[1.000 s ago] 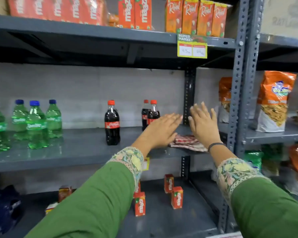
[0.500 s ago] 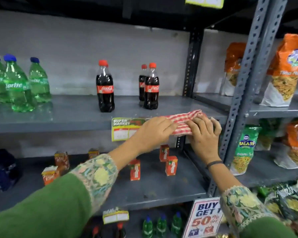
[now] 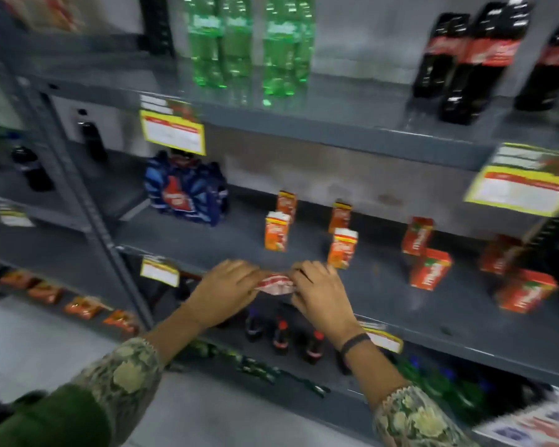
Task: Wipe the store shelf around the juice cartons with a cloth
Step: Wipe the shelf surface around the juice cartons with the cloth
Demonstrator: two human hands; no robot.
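A red-and-white checked cloth (image 3: pixel 276 283) is bunched between my left hand (image 3: pixel 227 287) and my right hand (image 3: pixel 322 293), both gripping it at the front edge of the grey shelf (image 3: pixel 384 304) that carries the juice cartons. Small orange cartons (image 3: pixel 342 247) stand just behind my right hand, another orange carton (image 3: pixel 276 231) a little to the left. Red cartons (image 3: pixel 430 268) stand further right on the same shelf. The picture is blurred by motion.
A blue shrink-wrapped pack (image 3: pixel 188 188) sits at the shelf's left end. Green bottles (image 3: pixel 249 46) and cola bottles (image 3: pixel 471 59) stand on the shelf above, small cola bottles (image 3: pixel 281 337) below. Yellow price tags (image 3: pixel 171 132) hang from shelf edges. A grey upright post (image 3: pixel 88 201) stands left.
Both hands picked the cloth up from the upper shelf and brought it down to the carton shelf. My view dropped and swung left.
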